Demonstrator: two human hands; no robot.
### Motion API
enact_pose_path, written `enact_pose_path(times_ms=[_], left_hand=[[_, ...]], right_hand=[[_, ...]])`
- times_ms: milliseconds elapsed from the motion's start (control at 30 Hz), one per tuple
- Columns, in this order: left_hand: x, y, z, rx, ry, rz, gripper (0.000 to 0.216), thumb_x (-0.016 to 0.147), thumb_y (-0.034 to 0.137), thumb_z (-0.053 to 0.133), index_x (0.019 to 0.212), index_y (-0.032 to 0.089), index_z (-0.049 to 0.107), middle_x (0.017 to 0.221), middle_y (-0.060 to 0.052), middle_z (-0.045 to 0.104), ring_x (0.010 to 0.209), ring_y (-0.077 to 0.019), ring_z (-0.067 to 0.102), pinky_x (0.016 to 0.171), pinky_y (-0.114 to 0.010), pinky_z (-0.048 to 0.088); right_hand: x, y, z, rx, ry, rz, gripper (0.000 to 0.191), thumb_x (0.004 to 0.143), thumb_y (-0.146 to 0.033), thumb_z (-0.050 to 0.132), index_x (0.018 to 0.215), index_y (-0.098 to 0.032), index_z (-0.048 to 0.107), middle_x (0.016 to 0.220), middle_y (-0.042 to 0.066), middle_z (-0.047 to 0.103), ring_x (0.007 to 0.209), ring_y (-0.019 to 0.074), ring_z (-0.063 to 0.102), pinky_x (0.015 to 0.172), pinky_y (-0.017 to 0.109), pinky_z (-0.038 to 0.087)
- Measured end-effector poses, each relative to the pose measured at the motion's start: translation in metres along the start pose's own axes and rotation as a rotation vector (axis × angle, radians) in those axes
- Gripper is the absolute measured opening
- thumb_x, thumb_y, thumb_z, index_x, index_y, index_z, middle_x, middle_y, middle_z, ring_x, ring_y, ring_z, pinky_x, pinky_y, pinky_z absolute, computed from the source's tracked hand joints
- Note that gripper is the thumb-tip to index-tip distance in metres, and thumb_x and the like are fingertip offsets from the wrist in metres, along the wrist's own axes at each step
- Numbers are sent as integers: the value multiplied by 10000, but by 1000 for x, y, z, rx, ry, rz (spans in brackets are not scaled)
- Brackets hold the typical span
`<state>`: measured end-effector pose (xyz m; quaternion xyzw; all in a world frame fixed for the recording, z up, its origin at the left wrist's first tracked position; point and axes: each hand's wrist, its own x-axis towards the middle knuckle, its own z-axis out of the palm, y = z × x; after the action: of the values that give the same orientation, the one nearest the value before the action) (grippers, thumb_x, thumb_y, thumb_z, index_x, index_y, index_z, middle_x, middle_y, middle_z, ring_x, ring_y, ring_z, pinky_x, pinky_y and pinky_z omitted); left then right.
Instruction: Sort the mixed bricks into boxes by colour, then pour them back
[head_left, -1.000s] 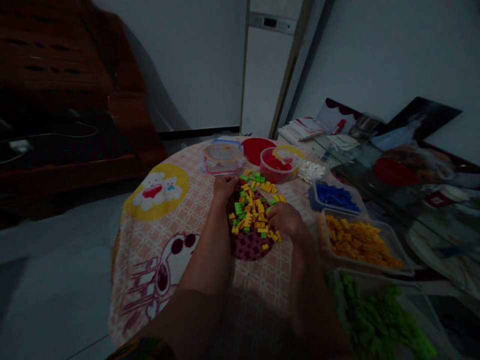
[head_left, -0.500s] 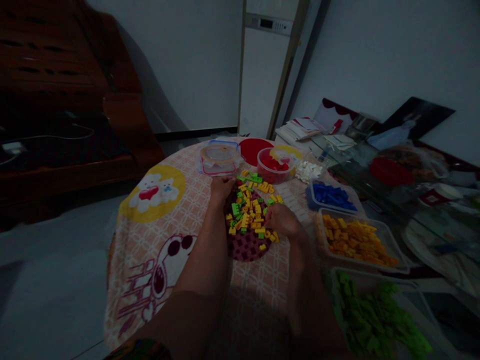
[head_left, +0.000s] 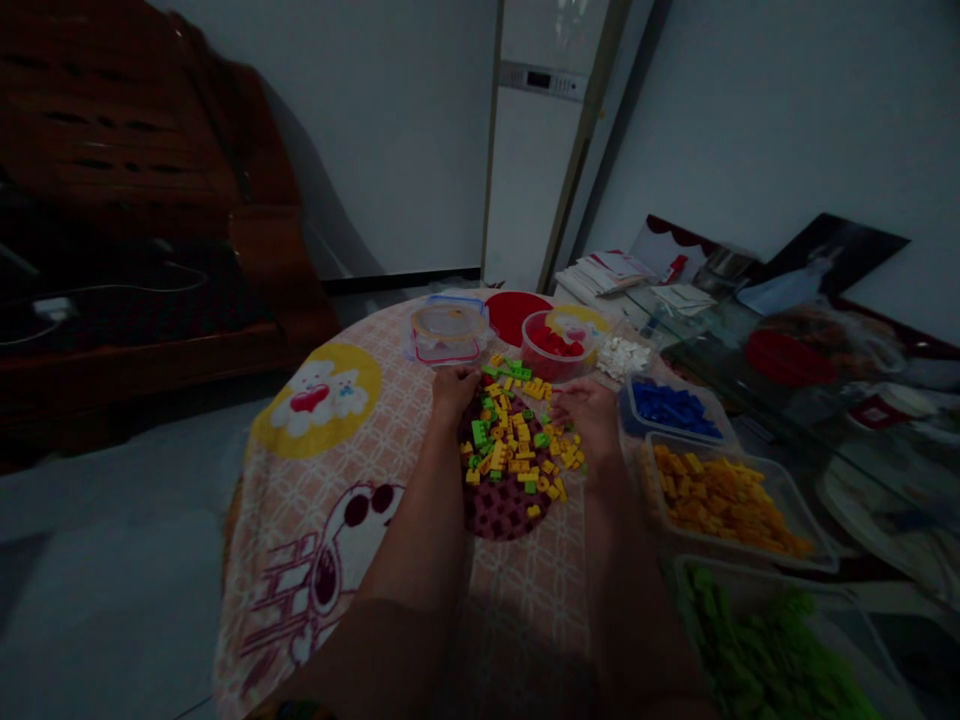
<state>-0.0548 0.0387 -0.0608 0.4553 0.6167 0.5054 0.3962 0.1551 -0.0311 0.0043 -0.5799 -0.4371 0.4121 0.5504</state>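
Your grips are unreadable in this dimness, so hold your left hand point(head_left: 454, 388) and right hand point(head_left: 594, 412) low, hemming the brick pile point(head_left: 514, 447).

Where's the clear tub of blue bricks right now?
Head view, right side: the clear tub of blue bricks sits beside the right hand, between the white bricks and the tub of orange bricks.

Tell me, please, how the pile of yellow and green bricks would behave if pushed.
The pile of bricks would probably scatter rather than slide together, being many loose pieces. Each looks small, stiff and light. The soft tablecloth may snag them.
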Motion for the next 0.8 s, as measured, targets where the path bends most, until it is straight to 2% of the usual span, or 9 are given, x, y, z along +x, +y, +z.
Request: enact_pose_path(times_ms=[100,167,233,333,467,633,800], left_hand=[[0,-1,1,-7,-9,20,162,738,285,662,740,150,751,611,-21,692,536,-118,602,544,-202,458],[1,-1,1,-29,-9,13,163,736,269,649,753,147,756,615,-23,698,534,-119,606,545,-205,468],[1,-1,0,-41,-3,-5,165,729,240,637,776,145,763,624,-24,705,536,-118,611,550,-207,481],[2,-2,0,-13,11,-21,177,722,197,625,806,150,774,649,-26,721,559,-120,632,574,-210,501],[1,-2,3,12,8,-20,199,740,175,609,840,157,781,713,-43,753,596,-129,667,619,-225,527],[-4,3,5,-20,-10,-34,257,762,123,537,853,146,776,768,-63,771,598,-134,678,630,-239,538],[-5,7,2,43,21,-9,244,789,116,552,861,156,782,805,-65,778,687,-163,707,709,-265,548]], right_hand=[[42,-24,6,98,172,-150,217,639,-251,667,818,-189,561,572,-31,638,491,157,649,497,259,564],[64,-40,5,101,298,-237,284,689,-233,627,962,-159,604,659,-9,670,557,169,681,543,279,584],[74,-46,4,18,334,-281,355,736,-241,594,1073,-133,632,713,18,688,601,186,696,574,303,592],[61,-33,10,-195,208,-256,313,787,-282,540,1002,-126,706,712,44,700,588,197,678,580,313,574],[30,-3,41,-623,-47,-294,243,818,-277,554,826,-164,769,746,46,743,711,187,691,706,261,535],[23,2,80,-1008,-153,-309,274,904,-289,551,915,-182,802,938,91,784,898,202,710,794,248,482],[28,0,98,-1212,-227,-283,328,971,-375,537,1008,-154,778,1058,155,764,1017,237,703,835,276,484]])
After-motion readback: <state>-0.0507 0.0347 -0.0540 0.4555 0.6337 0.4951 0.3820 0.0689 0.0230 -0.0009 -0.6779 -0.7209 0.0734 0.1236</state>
